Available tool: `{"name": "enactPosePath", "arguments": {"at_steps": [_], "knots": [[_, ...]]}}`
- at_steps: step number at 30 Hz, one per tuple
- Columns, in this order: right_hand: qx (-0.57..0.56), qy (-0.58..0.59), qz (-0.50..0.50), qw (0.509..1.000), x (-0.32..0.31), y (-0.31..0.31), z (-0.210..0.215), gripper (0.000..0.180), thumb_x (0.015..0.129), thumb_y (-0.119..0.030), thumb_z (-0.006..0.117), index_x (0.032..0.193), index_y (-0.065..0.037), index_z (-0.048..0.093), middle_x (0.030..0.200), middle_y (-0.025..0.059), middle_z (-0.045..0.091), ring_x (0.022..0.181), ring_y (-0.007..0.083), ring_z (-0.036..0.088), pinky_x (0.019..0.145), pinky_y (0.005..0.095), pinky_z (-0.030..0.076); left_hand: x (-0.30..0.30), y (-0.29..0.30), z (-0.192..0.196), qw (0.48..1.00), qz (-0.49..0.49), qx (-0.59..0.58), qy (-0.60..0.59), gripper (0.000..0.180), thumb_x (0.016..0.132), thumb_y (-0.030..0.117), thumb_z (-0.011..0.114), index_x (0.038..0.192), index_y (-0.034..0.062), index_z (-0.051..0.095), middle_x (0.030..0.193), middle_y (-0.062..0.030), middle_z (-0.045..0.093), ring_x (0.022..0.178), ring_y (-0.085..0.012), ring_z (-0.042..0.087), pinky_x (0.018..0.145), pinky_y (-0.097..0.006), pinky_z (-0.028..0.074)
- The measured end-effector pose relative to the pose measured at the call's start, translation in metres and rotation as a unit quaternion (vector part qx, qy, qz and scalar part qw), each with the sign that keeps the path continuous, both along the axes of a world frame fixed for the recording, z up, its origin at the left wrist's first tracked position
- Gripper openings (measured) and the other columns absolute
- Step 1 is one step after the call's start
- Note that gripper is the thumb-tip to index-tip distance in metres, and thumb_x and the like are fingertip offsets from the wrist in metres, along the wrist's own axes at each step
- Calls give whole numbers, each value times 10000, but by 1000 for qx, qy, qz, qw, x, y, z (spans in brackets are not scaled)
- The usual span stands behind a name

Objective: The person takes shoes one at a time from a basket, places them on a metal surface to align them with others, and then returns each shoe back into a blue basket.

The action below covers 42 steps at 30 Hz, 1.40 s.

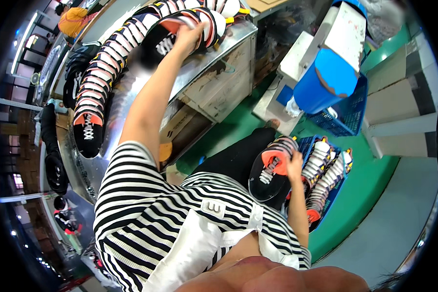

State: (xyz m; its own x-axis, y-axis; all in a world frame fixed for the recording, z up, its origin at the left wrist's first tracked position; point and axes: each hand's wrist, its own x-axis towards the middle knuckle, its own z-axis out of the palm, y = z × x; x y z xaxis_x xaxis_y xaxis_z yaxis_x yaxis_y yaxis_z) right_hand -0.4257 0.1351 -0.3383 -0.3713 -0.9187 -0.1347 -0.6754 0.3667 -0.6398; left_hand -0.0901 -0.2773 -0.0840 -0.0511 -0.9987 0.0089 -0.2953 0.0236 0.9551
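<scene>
The person's left hand point(189, 38) is reaching across the metal desk point(195, 73) and closing, slightly blurred, over a nested stack of shoe uppers point(163, 34) at its far side. The right hand point(295, 167) is holding a second nested bundle of uppers point(265, 182) by its side, near the coral opening; how far the fingers are wrapping underneath is hidden. This bundle is sitting over the black-trousered thigh point(233, 152), just beside the blue crate point(334, 199), and the leg is probably taking some of its weight. Gripping near the collar is likely keeping the nested layers together. In the crate, more uppers are lying in rows, and a long curved row point(95, 85) is stretching along the desk; tucking each piece into the next is presumably saving room and keeping them facing one way.

The uppers are showing black toes, white zigzag laces and coral linings, while their overlapping edges are forming bands of white, black and pink, with touches of yellow.
</scene>
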Motion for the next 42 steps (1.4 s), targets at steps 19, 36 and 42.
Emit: {"name": "enactPosePath", "arguments": {"at_steps": [19,36,42], "knots": [[126,257,123,950,38,-23,40,558,702,-269,770,1117,-46,471,1124,145,452,1024,354,499,795,459,475,215,300,61,876,462,-137,15,250,741,172,739,907,17,634,791,-24,634,662,-112,579,598,-271,463],[127,152,25,980,-9,-3,19,452,585,-197,778,953,1,607,872,173,654,815,341,632,778,374,497,458,165,-41,890,369,-244,107,578,725,98,752,1212,-36,472,1164,-109,553,1082,-192,525,931,-304,385],[-179,-192,-137,955,2,5,65,386,681,-41,653,1025,13,487,1014,115,531,892,191,514,839,285,411,282,281,-9,945,284,-143,-74,336,800,160,631,1093,36,524,970,-88,544,906,-173,525,797,-303,438]]}}
